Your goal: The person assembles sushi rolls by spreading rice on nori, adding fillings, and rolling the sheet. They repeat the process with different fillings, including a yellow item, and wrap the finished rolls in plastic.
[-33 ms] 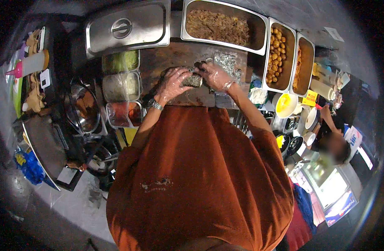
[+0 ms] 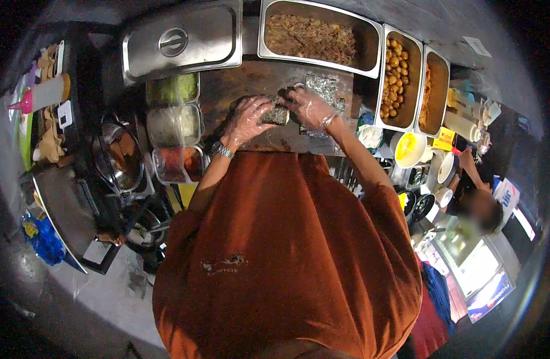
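Both my hands wear clear plastic gloves and work over a dark, worn board (image 2: 227, 82). Between them lies a short foil-wrapped roll (image 2: 277, 115), grey and speckled, with a pale right end. My left hand (image 2: 251, 117) curls around the roll's left side, its thumb along the near edge. Blurred slightly, my right hand (image 2: 306, 107) bends its fingertips down at the roll's far right end. Under and beyond that hand lie crinkled pieces of foil (image 2: 323, 87). The fingers partly hide the roll, and its contents cannot be seen.
A lidded steel pan (image 2: 182, 45) and a pan of shredded meat (image 2: 311, 39) stand behind the board. Small round browned pieces (image 2: 394, 75) fill a pan at right. Vegetable tubs (image 2: 174, 122) line the left. Another person's arm (image 2: 471, 169) shows far right.
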A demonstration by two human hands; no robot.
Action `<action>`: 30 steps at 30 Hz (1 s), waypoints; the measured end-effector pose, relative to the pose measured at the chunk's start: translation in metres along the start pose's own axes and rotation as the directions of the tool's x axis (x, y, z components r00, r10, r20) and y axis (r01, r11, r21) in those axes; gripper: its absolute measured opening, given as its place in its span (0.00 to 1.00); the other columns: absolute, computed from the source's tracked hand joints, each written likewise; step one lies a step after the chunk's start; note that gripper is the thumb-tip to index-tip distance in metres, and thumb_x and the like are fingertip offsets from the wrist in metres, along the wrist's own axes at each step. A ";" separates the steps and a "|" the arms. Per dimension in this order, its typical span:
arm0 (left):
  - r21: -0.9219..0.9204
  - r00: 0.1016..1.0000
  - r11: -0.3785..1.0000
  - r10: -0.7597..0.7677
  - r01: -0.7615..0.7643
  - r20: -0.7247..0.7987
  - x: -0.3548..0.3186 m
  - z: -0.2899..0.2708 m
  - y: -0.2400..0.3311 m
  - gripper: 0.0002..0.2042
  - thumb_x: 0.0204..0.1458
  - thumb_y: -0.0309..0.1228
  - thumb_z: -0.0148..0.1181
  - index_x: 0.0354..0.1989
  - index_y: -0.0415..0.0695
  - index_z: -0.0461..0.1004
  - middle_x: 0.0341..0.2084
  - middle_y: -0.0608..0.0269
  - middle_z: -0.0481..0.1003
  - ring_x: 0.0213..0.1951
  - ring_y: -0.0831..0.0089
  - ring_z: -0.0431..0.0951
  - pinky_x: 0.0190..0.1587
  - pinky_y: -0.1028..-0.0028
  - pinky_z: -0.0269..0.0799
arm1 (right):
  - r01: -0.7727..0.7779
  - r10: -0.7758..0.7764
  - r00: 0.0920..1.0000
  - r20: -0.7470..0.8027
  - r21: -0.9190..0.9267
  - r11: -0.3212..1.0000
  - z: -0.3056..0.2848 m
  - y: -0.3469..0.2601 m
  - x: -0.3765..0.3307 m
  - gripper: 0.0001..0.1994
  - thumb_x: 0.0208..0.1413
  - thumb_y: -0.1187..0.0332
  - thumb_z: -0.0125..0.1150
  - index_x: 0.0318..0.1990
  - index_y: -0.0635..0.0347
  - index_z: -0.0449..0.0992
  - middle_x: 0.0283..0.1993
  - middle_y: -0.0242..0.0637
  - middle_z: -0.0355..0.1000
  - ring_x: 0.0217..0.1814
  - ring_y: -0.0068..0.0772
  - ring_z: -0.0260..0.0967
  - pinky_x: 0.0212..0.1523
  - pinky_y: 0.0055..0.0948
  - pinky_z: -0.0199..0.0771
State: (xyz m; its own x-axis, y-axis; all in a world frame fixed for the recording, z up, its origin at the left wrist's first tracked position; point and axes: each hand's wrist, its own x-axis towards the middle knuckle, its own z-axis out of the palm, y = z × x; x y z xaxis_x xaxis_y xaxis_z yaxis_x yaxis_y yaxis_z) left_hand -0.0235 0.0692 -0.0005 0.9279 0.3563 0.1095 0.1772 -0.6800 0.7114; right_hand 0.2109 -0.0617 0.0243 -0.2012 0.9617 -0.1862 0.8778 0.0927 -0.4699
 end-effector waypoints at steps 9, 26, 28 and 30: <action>-0.063 0.999 0.997 -0.034 0.035 0.021 0.020 -0.010 -0.001 0.31 0.38 0.43 0.80 0.53 0.47 0.78 0.52 0.56 0.75 0.57 0.55 0.72 0.63 0.58 0.67 | 0.026 -0.008 0.988 -0.152 0.116 0.993 -0.014 -0.025 -0.010 0.24 0.59 0.58 0.64 0.60 0.59 0.73 0.57 0.51 0.72 0.57 0.55 0.71 0.58 0.50 0.72; 0.251 0.960 0.958 0.072 -0.143 0.272 0.032 -0.009 -0.013 0.32 0.47 0.32 0.71 0.64 0.46 0.70 0.60 0.54 0.72 0.63 0.52 0.70 0.69 0.55 0.63 | -0.122 0.121 0.974 -0.189 0.004 0.992 0.019 -0.034 -0.004 0.28 0.60 0.62 0.63 0.65 0.61 0.66 0.61 0.44 0.69 0.64 0.46 0.66 0.70 0.50 0.58; 0.219 0.960 0.968 0.059 -0.122 0.273 0.033 -0.011 -0.016 0.32 0.46 0.32 0.72 0.63 0.45 0.71 0.60 0.54 0.72 0.63 0.52 0.69 0.69 0.56 0.63 | -0.149 0.129 0.971 -0.202 -0.088 0.985 0.020 -0.033 -0.001 0.26 0.59 0.58 0.63 0.62 0.59 0.70 0.56 0.42 0.71 0.62 0.45 0.65 0.68 0.52 0.60; 0.214 0.956 0.968 0.065 -0.129 0.285 0.038 -0.013 -0.016 0.32 0.46 0.32 0.72 0.62 0.43 0.71 0.60 0.53 0.71 0.63 0.51 0.69 0.69 0.56 0.63 | -0.177 0.145 0.964 -0.222 -0.132 0.975 0.019 -0.032 0.002 0.25 0.59 0.55 0.63 0.59 0.58 0.72 0.53 0.41 0.71 0.62 0.45 0.65 0.66 0.54 0.61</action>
State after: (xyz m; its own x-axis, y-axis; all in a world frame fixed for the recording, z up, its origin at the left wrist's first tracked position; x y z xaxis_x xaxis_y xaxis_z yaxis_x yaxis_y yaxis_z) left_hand 0.0046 0.1023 0.0011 0.9923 0.1145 -0.0467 0.1218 -0.8415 0.5263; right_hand 0.1746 -0.0680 0.0225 0.0299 0.9980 -0.0560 0.9490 -0.0459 -0.3118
